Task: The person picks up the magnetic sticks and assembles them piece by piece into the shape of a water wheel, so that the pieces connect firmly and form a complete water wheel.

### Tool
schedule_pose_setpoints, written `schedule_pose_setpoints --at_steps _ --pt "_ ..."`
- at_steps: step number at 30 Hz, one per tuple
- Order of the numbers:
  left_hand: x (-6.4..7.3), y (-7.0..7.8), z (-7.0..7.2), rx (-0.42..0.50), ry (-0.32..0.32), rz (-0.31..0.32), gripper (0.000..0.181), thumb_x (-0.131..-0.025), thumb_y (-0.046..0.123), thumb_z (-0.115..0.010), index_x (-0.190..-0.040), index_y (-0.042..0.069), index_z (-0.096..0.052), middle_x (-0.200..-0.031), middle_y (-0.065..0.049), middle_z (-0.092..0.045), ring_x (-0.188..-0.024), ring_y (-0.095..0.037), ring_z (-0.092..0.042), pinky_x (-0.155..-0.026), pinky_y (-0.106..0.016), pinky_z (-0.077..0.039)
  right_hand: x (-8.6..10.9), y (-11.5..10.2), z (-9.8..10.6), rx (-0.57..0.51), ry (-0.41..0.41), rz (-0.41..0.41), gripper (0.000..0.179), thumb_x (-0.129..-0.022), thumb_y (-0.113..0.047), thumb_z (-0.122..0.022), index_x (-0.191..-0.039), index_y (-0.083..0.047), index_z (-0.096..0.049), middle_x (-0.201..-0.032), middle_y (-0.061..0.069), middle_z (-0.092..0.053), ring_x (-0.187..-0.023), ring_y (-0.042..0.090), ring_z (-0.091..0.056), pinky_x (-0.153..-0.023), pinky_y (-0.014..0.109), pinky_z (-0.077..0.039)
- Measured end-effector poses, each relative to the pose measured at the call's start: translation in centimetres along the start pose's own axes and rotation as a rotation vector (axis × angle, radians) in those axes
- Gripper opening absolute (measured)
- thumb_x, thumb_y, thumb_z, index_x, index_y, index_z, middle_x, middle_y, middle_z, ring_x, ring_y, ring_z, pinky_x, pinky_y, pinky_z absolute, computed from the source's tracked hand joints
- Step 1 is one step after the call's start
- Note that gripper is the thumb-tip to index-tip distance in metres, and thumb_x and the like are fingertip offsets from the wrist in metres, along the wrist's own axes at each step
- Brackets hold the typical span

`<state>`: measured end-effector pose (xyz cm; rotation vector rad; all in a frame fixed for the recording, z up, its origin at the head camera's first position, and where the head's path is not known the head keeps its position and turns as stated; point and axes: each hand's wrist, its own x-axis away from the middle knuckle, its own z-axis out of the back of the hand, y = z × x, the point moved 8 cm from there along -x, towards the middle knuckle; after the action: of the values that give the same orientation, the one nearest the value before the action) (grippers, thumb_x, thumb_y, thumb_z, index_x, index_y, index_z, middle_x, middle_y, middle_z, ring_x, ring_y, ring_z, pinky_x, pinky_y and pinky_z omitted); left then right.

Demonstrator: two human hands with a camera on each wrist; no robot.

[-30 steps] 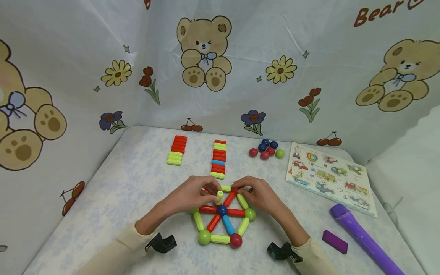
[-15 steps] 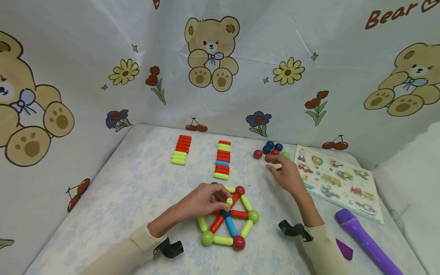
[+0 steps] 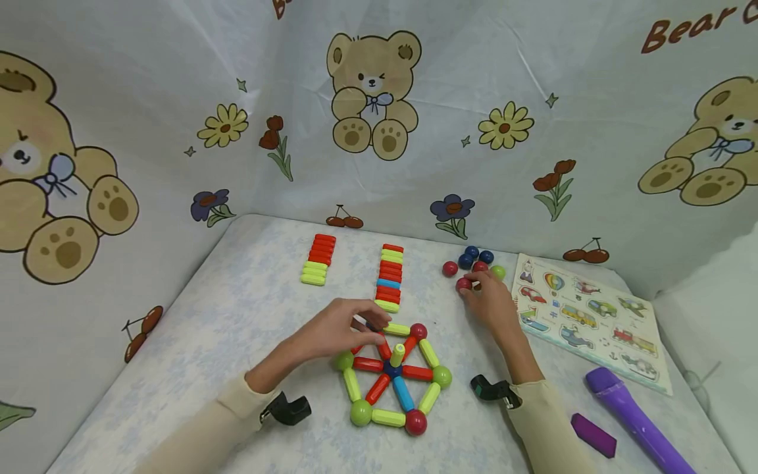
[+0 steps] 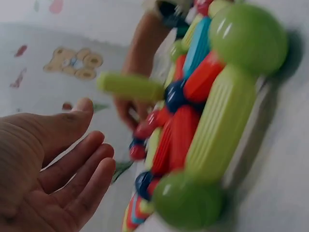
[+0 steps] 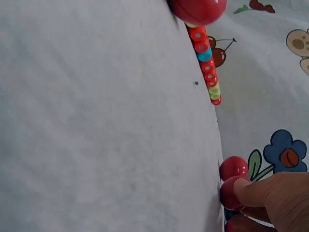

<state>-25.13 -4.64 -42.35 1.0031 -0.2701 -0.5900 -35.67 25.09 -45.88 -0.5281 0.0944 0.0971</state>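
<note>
A flat hexagonal wheel of magnetic sticks and balls lies on the table, with a dark blue ball [image 3: 393, 370] at its hub. From that hub a yellow-green stick [image 4: 130, 87] stands up. Over the wheel's left side hovers my left hand [image 3: 337, 336], its fingers loose and apart from the stick, hiding part of the far-left rim. My right hand [image 3: 494, 303] pinches a red ball [image 3: 464, 284] at the near side of the loose ball group; in the right wrist view the thumb presses on this red ball [image 5: 232, 193]. The other fingertips are mostly hidden there.
Loose dark blue balls [image 3: 466, 261] and a green ball [image 3: 499, 272] sit beyond the right hand. Two stick rows, one left [image 3: 318, 259] and one central [image 3: 389, 278], lie behind the wheel. At right are a picture board [image 3: 592, 316], a purple microphone-shaped toy [image 3: 636, 415] and a purple block [image 3: 594, 435].
My left hand has let go of the upright stick and drawn back to the left. The right hand has left the wheel's far red ball, reached the loose balls and taken a red one.
</note>
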Motion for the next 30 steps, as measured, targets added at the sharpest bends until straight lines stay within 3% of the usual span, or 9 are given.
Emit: schedule_pose_setpoints --at_steps 3,6,11,15,20,23,26,30 --pt "0.0 -1.4 3.3 -0.129 0.117 0.021 0.031 -0.098 0.015 -0.082 -0.127 0.007 -0.075 -0.123 -0.010 -0.077 -0.112 -0.024 -0.074 -0.096 -0.036 -0.062 0.5 -0.5 0.1 -0.015 -0.042 -0.007 0.036 -0.101 -0.015 -0.076 -0.132 0.002 -0.069 -0.128 0.022 -0.068 -0.117 0.040 -0.064 -0.101 0.056 -0.056" --pt "0.4 -3.7 6.7 -0.235 0.231 0.104 0.031 -0.098 0.012 -0.081 -0.127 0.005 -0.076 -0.126 -0.012 -0.076 -0.114 -0.029 -0.074 -0.097 -0.043 -0.062 0.9 -1.3 0.3 -0.029 -0.094 0.033 0.034 -0.098 -0.013 -0.079 -0.128 0.001 -0.071 -0.121 0.019 -0.073 -0.114 0.038 -0.066 -0.098 0.055 -0.059" --pt "1.4 -7.4 10.2 -0.341 0.359 0.201 0.030 -0.097 0.006 -0.081 -0.126 0.002 -0.077 -0.131 -0.016 -0.073 -0.118 -0.036 -0.071 -0.098 -0.051 -0.060 2.5 -5.3 1.5 -0.096 -0.165 0.211 0.032 -0.096 -0.013 -0.083 -0.125 -0.003 -0.075 -0.116 0.012 -0.076 -0.109 0.034 -0.071 -0.090 0.048 -0.063" --pt "1.5 -8.9 11.0 -0.418 0.376 0.208 0.028 -0.096 0.000 -0.079 -0.124 -0.001 -0.077 -0.133 -0.022 -0.071 -0.124 -0.041 -0.066 -0.105 -0.057 -0.054 4.7 -10.4 3.0 -0.200 -0.246 0.395 0.033 -0.095 -0.015 -0.084 -0.126 -0.008 -0.075 -0.116 0.004 -0.076 -0.108 0.029 -0.072 -0.089 0.043 -0.064" --pt "1.2 -9.2 10.8 -0.529 0.340 0.210 0.029 -0.095 -0.003 -0.078 -0.125 -0.002 -0.077 -0.131 -0.022 -0.072 -0.126 -0.041 -0.063 -0.108 -0.057 -0.052 7.7 -15.1 3.5 -0.292 -0.401 0.568 0.033 -0.095 -0.017 -0.085 -0.126 -0.016 -0.075 -0.118 -0.007 -0.075 -0.108 0.018 -0.071 -0.092 0.036 -0.062" --pt "1.2 -9.1 10.7 -0.581 0.336 0.220 0.031 -0.092 -0.004 -0.081 -0.123 -0.002 -0.079 -0.126 -0.020 -0.074 -0.118 -0.039 -0.064 -0.101 -0.054 -0.056 8.7 -16.3 3.0 -0.316 -0.495 0.600 0.033 -0.094 -0.016 -0.086 -0.125 -0.019 -0.075 -0.118 -0.010 -0.074 -0.106 0.016 -0.070 -0.093 0.036 -0.061" --pt "1.2 -9.1 10.6 -0.616 0.326 0.224 0.030 -0.090 -0.004 -0.084 -0.119 -0.001 -0.081 -0.116 -0.017 -0.074 -0.110 -0.036 -0.064 -0.093 -0.051 -0.058 9.2 -16.6 2.2 -0.328 -0.571 0.604 0.032 -0.094 -0.015 -0.086 -0.123 -0.020 -0.076 -0.117 -0.010 -0.073 -0.104 0.023 -0.070 -0.093 0.040 -0.062" --pt "1.2 -9.1 10.6 -0.606 0.306 0.212 0.023 -0.091 -0.001 -0.084 -0.115 0.000 -0.083 -0.108 -0.014 -0.074 -0.104 -0.034 -0.065 -0.089 -0.049 -0.058 9.3 -16.4 1.4 -0.322 -0.617 0.593 0.030 -0.093 -0.016 -0.086 -0.121 -0.022 -0.076 -0.115 -0.010 -0.073 -0.103 0.032 -0.069 -0.090 0.037 -0.061"
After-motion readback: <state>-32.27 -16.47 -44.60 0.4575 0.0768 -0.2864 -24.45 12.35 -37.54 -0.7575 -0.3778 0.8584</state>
